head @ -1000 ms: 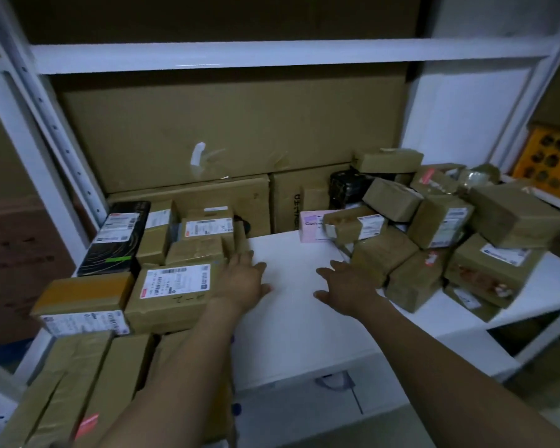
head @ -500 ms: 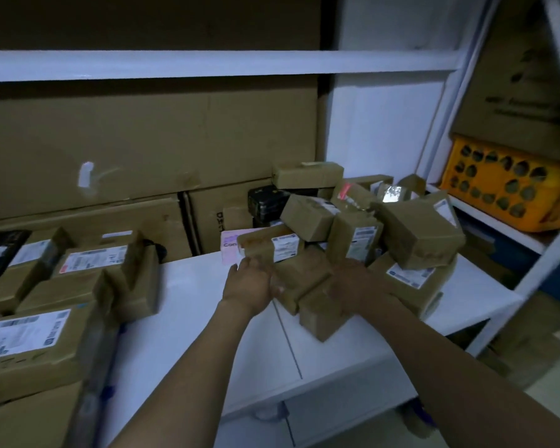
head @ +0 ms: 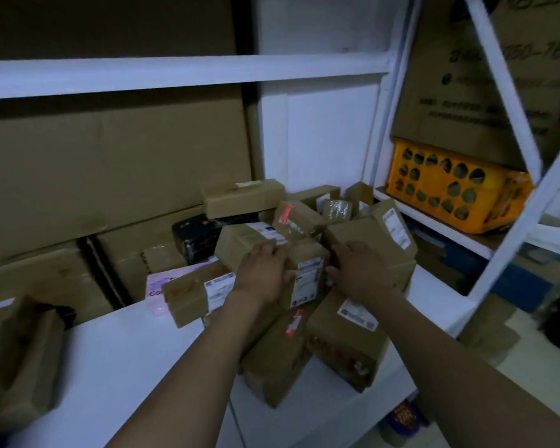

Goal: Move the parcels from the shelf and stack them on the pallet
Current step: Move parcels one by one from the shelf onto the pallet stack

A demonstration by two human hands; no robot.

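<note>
A heap of brown taped parcels [head: 346,334] with white labels lies on the white shelf [head: 126,357], right of centre. In the middle of the heap stands an upright brown parcel [head: 307,279] with a white label on its front. My left hand [head: 265,273] grips its left side, fingers reaching over the parcel behind it. My right hand [head: 359,270] grips its right side, thumb against the label edge. The pallet is not in view.
Large cardboard cartons [head: 110,176] stand along the back of the shelf. A black parcel [head: 198,234] and a pink box [head: 168,279] sit left of the heap. More brown parcels [head: 23,350] lie at far left. An orange crate [head: 450,189] sits on the neighbouring shelf at right.
The view has swung right and closer to the heap. Both hands have left the bare shelf, reached higher into the heap and closed round the labelled parcel.
</note>
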